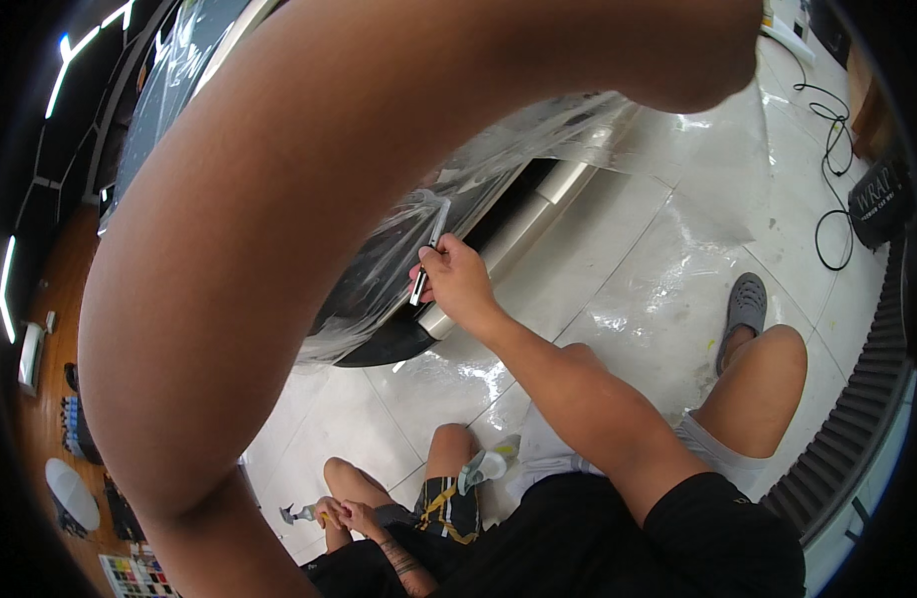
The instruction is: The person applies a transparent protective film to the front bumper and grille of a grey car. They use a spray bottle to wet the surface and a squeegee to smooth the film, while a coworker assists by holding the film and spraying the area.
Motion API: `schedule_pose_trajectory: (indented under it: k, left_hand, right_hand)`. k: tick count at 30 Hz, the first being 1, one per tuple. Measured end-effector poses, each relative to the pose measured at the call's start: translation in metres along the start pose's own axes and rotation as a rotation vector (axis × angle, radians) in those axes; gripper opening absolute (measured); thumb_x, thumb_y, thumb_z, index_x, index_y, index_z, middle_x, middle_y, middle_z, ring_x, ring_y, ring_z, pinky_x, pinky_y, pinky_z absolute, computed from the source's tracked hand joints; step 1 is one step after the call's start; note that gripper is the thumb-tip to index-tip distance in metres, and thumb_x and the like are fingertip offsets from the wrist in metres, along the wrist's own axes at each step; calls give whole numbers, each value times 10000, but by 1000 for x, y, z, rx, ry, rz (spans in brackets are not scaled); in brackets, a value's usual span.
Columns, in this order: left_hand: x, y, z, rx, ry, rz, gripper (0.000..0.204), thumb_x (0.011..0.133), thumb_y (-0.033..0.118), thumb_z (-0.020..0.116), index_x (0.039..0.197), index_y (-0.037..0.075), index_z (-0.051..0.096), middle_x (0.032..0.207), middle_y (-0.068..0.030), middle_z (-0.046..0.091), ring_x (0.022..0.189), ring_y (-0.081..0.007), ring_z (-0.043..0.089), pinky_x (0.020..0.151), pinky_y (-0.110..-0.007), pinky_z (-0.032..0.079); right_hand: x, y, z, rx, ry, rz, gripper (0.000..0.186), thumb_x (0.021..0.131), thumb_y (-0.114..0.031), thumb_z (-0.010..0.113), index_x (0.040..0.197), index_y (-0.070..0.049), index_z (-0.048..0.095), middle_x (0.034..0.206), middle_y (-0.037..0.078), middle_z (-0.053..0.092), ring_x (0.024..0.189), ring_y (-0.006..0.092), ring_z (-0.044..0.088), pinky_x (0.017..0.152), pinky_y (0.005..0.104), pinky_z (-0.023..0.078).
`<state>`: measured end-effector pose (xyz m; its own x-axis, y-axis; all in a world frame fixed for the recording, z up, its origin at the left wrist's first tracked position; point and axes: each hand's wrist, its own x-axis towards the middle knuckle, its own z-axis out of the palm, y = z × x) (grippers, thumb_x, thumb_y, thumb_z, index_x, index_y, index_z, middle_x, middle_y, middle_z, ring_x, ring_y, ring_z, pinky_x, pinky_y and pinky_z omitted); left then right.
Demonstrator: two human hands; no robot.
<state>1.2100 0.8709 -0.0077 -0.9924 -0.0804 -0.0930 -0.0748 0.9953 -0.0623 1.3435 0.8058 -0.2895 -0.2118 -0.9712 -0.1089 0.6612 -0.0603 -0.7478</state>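
Note:
My right hand (456, 282) is closed around a slim silver snap-off knife (418, 289), its long blade pointing up and away. The blade lies against clear film (403, 234) that is wrinkled over a car's dark and pale bumper (523, 234). Very close to the camera, my left arm (214, 269) arches from the lower left across the top. It ends at my left hand (712, 75) in the upper right, where only the heel and wrist area shows. The fingers there are hidden, so what they touch cannot be seen.
Beside me a co-worker's hands (347, 513) hold a spray bottle (301, 514). Another spray bottle (483, 468) is near their knee. Clear film extends over the wet tiled floor (618, 289). A black cord (827, 149) and a black bag (877, 199) lie at the right.

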Motion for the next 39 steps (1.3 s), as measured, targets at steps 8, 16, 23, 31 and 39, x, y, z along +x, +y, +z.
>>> schedule_pose_trajectory:
  k: [8, 16, 23, 31, 39]
  left_hand:
    - [-6, 5, 11, 39, -16, 57, 335, 828, 193, 616, 1061, -41, 568, 942, -212, 629, 881, -317, 620, 806, -389, 506]
    - [-8, 7, 22, 76, -14, 95, 444, 809, 237, 658, 1145, -24, 533, 1007, -204, 619, 944, -306, 610, 837, -383, 499]
    - [-21, 9, 28, 109, -9, 124, 547, 793, 276, 694, 1218, -9, 502, 1063, -196, 610, 1000, -296, 601, 864, -379, 493]
    - [-63, -3, 33, 138, -40, 102, 669, 775, 320, 736, 1302, 8, 467, 1127, -187, 599, 1064, -285, 591, 895, -374, 486]
    - [-226, -60, 72, 667, -378, -249, 757, 760, 306, 708, 1416, 106, 387, 1348, -123, 470, 1260, -275, 441, 1027, -468, 362]
  right_hand:
    - [-8, 26, 28, 140, -62, 95, 171, 978, -170, 470, 964, 0, 488, 862, 135, 641, 735, 205, 682, 612, 290, 562]
    - [-20, 38, 57, 219, -75, 153, 176, 950, -149, 496, 990, 21, 518, 885, 139, 663, 673, 176, 656, 571, 295, 553]
    - [-37, 48, 70, 226, -50, 77, 164, 949, -150, 509, 956, 13, 502, 882, 138, 658, 728, 182, 663, 585, 304, 557]
    - [-89, 74, 53, -107, -159, -23, 158, 939, -144, 542, 921, 11, 511, 822, 123, 671, 750, 162, 665, 628, 291, 526]
    - [-39, 41, -16, -796, 9, -417, 166, 885, -165, 553, 945, -12, 577, 824, 190, 629, 845, 384, 572, 852, 480, 398]
